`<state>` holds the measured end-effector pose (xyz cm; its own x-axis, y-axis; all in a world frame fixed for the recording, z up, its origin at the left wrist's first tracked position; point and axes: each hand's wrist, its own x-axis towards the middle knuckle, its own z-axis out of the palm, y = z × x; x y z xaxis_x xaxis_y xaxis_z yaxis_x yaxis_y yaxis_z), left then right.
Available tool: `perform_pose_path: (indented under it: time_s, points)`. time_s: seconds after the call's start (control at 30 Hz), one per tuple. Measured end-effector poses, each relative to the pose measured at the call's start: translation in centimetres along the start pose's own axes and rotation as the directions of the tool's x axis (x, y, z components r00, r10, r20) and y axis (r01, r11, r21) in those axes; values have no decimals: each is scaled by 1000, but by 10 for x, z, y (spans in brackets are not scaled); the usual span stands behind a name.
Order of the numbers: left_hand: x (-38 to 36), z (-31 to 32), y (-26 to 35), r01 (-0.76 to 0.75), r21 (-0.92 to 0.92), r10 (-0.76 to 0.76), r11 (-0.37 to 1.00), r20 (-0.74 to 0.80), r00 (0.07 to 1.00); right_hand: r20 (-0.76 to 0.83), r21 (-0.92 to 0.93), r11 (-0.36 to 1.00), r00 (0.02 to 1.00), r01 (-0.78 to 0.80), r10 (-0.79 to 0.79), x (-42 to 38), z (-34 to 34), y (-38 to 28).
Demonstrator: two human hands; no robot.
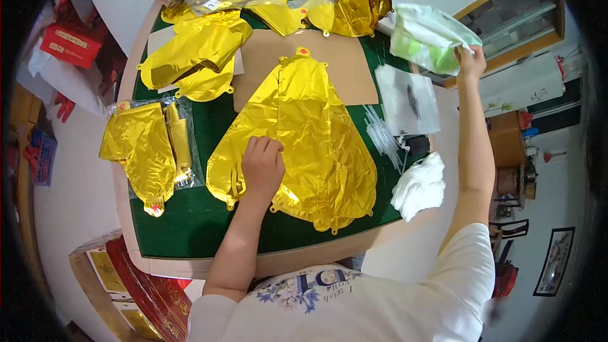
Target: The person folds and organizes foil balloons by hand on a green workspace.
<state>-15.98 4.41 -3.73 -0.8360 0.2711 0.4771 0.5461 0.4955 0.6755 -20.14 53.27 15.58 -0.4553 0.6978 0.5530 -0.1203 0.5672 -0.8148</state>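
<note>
A large flat gold foil balloon [304,133] lies across the middle of the table, wide end towards me. My left hand [263,161] rests over its left part with the fingers curled in. Whether anything is inside those fingers is hidden. Out to the right, my right hand [472,61] grips the corner of a white and green plastic bag [424,37], raised beside the table's far right edge. Below that bag lies a clear plastic sleeve [408,100] with a dark mark on it.
Thin white straws [382,136] and a stack of white sheets [419,187] lie on the right. Folded gold foil balloons [196,54] cover the far left, with another [144,145] nearer. Brown cardboard [354,73] sits under the balloon's top on the green table mat [183,228].
</note>
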Motion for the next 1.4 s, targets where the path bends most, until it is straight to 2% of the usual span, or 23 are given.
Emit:
perform_pose_path:
  time_s: [0.07,0.23,0.33,0.43,0.47,0.57,0.63,0.67,0.7,0.73,0.77,0.87,0.97,1.03,1.07,1.13,1.2,1.3,1.33,1.37,1.4]
  points:
    - [0,1,-1,-8,10,8,1000,-7,1000,-67,-132,991,998,-6,-3,0,-10,18]
    - [2,0,0,4,6,-4,1000,-9,1000,-59,-233,972,998,19,-33,7,3,75]
    - [2,-1,1,9,11,-9,1000,5,1000,-67,100,992,994,-78,85,3,21,98]
    - [4,-1,3,3,-5,-4,1000,-6,1000,-7,118,988,995,-99,101,14,28,164]
    - [4,0,3,5,-3,-5,1000,-4,1000,13,246,956,986,-161,163,4,37,167]
    - [4,0,1,8,-1,-8,1000,15,1000,1,109,973,978,-205,206,3,38,197]
    - [4,1,-1,-1,-1,1,1000,9,1000,-2,-5,991,991,-133,133,10,34,209]
    - [4,1,-1,18,4,-19,1000,36,999,-22,-128,982,990,-141,140,12,32,214]
    - [6,1,-1,5,1,-5,1000,30,1000,41,-166,986,999,3,4,14,27,217]
    - [4,1,0,-14,-3,14,1000,16,1000,44,-190,980,996,-65,75,4,27,194]
    - [2,0,1,-7,3,7,1000,22,1000,48,-276,959,996,-63,79,1,28,179]
    - [4,1,0,4,-16,-3,1000,16,1000,6,-291,955,998,-55,59,-11,31,158]
    - [5,-2,1,-4,-17,3,1000,-10,1000,-24,-243,970,999,17,-23,-15,33,149]
    - [4,0,-2,-12,-7,12,1000,-23,1000,-166,-340,940,985,-13,-46,-36,31,119]
    - [4,1,-3,-16,-6,16,1000,-28,999,-168,-332,943,984,-7,-52,-50,31,105]
    - [3,-1,-1,-17,-8,17,1000,-26,1000,-62,-322,924,970,205,-237,-91,30,79]
    - [3,-1,-1,-10,9,10,1000,-15,1000,131,-242,931,960,275,-249,-154,28,56]
    - [2,1,-3,-24,26,24,999,-14,1000,362,-216,955,925,205,-117,-262,21,15]
    - [2,2,-4,-23,23,24,999,-11,1000,455,-190,936,872,295,-183,-288,14,9]
    - [1,2,-5,-21,23,21,1000,-6,1000,490,-235,918,855,320,-172,-310,9,-13]
    - [1,1,-5,-26,37,26,999,-5,1000,517,-216,942,849,257,-113,-328,2,-23]
